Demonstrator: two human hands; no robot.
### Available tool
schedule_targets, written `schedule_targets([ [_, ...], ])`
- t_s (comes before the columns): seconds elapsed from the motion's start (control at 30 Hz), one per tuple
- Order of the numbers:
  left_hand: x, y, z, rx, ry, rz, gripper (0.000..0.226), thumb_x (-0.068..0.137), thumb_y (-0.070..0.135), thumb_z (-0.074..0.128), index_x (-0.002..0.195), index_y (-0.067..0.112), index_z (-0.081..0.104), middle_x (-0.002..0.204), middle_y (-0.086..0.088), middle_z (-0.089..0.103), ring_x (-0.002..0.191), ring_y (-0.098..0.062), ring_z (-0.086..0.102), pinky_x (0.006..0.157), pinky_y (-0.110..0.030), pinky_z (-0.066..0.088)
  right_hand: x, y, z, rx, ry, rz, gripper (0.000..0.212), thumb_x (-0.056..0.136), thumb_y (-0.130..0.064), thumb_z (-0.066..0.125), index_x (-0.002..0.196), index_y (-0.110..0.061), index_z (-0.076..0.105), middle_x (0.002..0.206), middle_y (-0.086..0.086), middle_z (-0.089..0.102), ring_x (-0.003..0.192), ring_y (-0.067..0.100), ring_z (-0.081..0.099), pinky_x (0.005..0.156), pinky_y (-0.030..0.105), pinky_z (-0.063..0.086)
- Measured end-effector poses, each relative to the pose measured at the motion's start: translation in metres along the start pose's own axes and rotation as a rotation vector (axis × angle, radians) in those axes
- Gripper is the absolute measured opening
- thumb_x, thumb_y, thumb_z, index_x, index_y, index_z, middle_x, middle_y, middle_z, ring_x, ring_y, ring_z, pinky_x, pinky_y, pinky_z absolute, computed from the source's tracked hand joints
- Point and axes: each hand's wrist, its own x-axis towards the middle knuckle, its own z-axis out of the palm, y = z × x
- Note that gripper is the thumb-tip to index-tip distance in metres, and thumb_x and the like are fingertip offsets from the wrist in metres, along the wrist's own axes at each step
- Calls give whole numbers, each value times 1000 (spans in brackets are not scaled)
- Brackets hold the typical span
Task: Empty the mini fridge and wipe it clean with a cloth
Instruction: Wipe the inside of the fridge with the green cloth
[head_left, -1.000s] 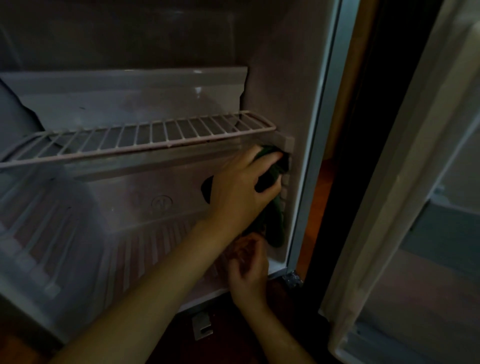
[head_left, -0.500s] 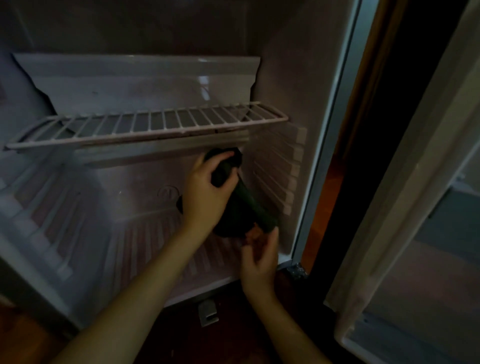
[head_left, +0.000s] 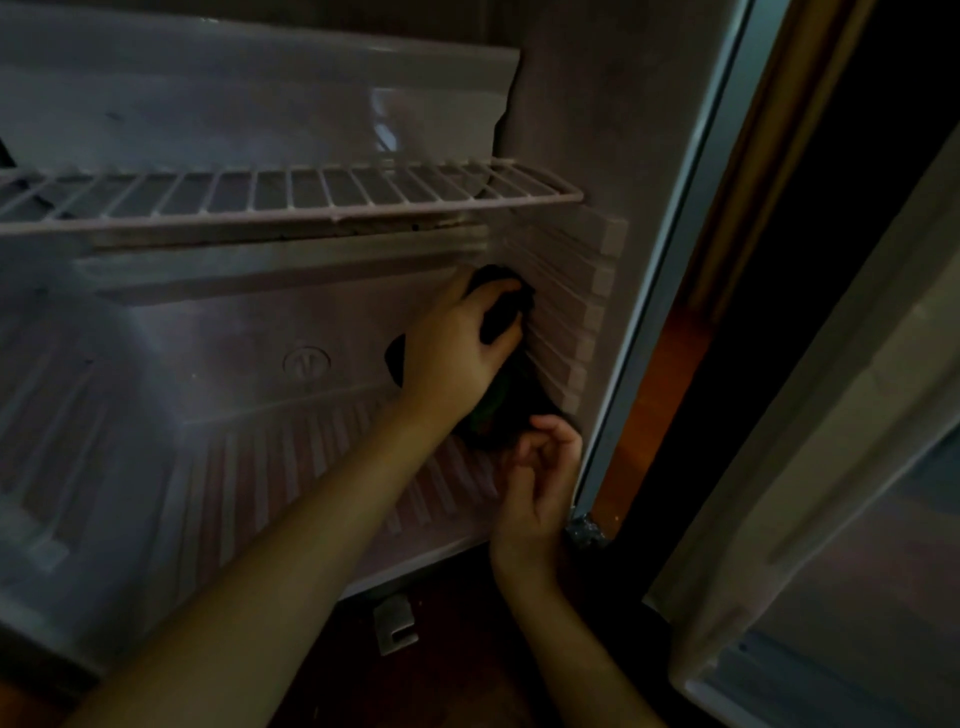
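My left hand (head_left: 457, 353) clutches the cloth (head_left: 506, 405) against the mini fridge (head_left: 566, 130) wall at three o'clock, with the right hand (head_left: 545, 467) below it, fingers curled, hold unclear.

Wire shelf (head_left: 291, 200) roofs the fridge (head_left: 208, 353) bay; ribbed right wall (head_left: 566, 332) hems it; left half free

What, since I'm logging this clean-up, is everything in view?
mini fridge: one, white inside, open, left and centre
wire shelf: one, white, across the fridge's upper part
plastic panel: one, whitish, above the shelf
cloth: one, dark green, against the ribbed right inner wall
fridge door: one, white, swung open at right
bracket: one, grey, below the fridge's front edge
floor: reddish-brown, right of the fridge
left hand: grips the cloth
right hand: fingers curled at the cloth's lower end, grip unclear
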Motion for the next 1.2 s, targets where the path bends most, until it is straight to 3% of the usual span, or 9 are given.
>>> schedule_targets([
  [0.13, -1, 0, -1, 59, -16, 100, 39, 85, 36, 56, 117, 14, 63, 114, -8, 61, 102, -25, 60, 79, -36, 53, 3, -1, 0, 38, 7, -11, 30, 79, -17, 40, 108, -20, 46, 75, -4, 44, 66, 15, 42, 58, 24, 37],
  [0.27, -4, 6, -2, -49, 24, 5, 47, 82, 28, 71, 119, 6, 52, 106, -10, 65, 93, -24, 63, 70, -33, 52, 2, -1, -2, 41, 1, -15, 28, 81, -20, 40, 108, -26, 47, 76, -2, 44, 66, 17, 42, 58, 26, 37],
  [0.4, -2, 5, -2, -202, 54, -129, 62, 77, 29, 77, 129, 9, 49, 122, -7, 61, 111, -16, 57, 90, -21, 45, 0, -1, -3, 25, -10, -14, 28, 82, -21, 40, 108, -29, 47, 77, -2, 44, 68, 14, 43, 61, 25, 38],
  [0.5, 2, 2, 1, -312, 76, -189, 45, 76, 30, 78, 114, 12, 63, 111, -3, 67, 106, -14, 62, 89, -16, 46, -1, 0, -1, 6, -13, -22, 30, 80, -20, 39, 109, -21, 46, 77, -7, 45, 69, 11, 44, 65, 22, 39],
  [0.63, 8, 4, 1, -479, 61, -279, 18, 79, 13, 75, 96, 14, 67, 96, 3, 68, 99, -13, 64, 88, -17, 48, 2, 0, 0, 22, -9, -5, 29, 81, -22, 40, 110, -20, 45, 77, -9, 45, 69, 9, 45, 64, 20, 40],
  [0.73, 10, 11, -2, -458, 53, -265, 11, 80, 11, 75, 89, 14, 68, 88, 5, 67, 90, -8, 64, 82, -16, 48, 2, -1, 0, 15, -9, -7, 29, 82, -23, 40, 111, -20, 45, 77, -8, 46, 70, 9, 45, 65, 20, 41],
  [1.03, -5, 37, -11, -251, 14, -51, 11, 79, 14, 73, 89, 12, 71, 92, 0, 67, 87, -7, 61, 76, -16, 48, -1, -9, 2, 58, -46, -14, 28, 81, -24, 40, 108, -20, 43, 77, -13, 44, 70, 3, 44, 66, 15, 39],
  [1.2, 6, 30, -10, -255, 52, -156, 14, 79, 18, 69, 92, 11, 72, 93, -4, 70, 90, -14, 65, 82, -32, 52, 0, -9, 0, 48, -45, 7, 30, 79, -23, 41, 107, -30, 46, 77, -9, 45, 70, 12, 44, 65, 25, 40],
])
